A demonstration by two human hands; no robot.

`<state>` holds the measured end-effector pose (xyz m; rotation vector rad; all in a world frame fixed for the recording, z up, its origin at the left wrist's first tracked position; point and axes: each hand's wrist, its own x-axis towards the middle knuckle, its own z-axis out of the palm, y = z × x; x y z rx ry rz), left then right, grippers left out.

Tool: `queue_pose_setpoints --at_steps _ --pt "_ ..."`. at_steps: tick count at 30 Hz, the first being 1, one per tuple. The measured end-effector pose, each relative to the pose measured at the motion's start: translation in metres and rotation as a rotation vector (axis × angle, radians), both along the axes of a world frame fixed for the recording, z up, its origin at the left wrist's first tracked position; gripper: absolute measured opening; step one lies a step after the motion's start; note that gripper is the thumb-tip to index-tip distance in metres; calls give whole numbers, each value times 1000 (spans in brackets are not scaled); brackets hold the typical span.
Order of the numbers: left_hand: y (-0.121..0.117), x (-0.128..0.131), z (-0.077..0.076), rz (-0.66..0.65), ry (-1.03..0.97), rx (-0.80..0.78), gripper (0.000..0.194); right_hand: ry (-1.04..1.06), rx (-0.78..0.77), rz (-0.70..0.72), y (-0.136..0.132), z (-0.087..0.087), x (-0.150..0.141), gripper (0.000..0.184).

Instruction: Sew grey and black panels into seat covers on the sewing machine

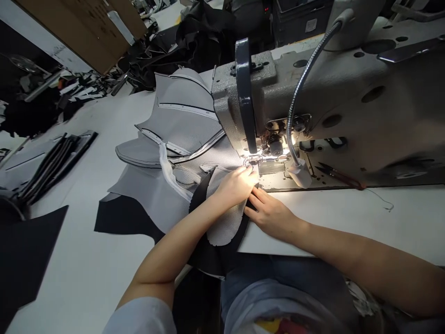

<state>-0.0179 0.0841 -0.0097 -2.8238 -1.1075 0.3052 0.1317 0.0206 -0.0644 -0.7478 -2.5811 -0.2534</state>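
The left hand [239,183] lay palm down on the large sewn piece of grey textured fabric panels with black backing [187,123], its fingers bent close to the brightly lit needle area of a grey metal sewing machine [327,97]. Its fingertips were partly lost in glare, so whether they pinched the cloth or only pressed it could not be told. The right hand [273,215] was just beside it, fingers stretched forward and thumb apart from them, the tips at the black edge of the same piece; whether it gripped that edge was unclear.

The fabric piece spread across the white worktop [79,264], left of the machine and partly behind its head, its near end hanging over the front edge. A rounded grey flap [225,227] lay beneath the left wrist, and a narrow white strip [168,174] curved across the panels further left.

A white lamp head [301,174] on a silver flexible neck [301,79] hung at the needle area. Dark-bladed thread snips with red handles [339,176] rested on the machine's base, right of the lamp. Well apart on the left lay a stack of grey and black panels [55,162] and a flat black sheet [31,253].
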Motion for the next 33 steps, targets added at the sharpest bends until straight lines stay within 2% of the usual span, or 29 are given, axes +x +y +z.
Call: queue_pose_setpoints --at_steps 9,14,19,25,33 --pt "3 1 -8 1 11 13 23 26 1 -6 1 0 2 16" --pt "4 5 -6 47 -23 43 27 8 -34 1 6 1 5 16" --pt "3 5 -6 -25 -18 58 31 14 9 -16 6 4 6 18" --pt "-4 3 -17 170 -169 26 48 41 21 11 -7 7 0 12" --pt "-12 -1 -16 176 -210 -13 51 -41 54 -11 -18 5 -9 17"
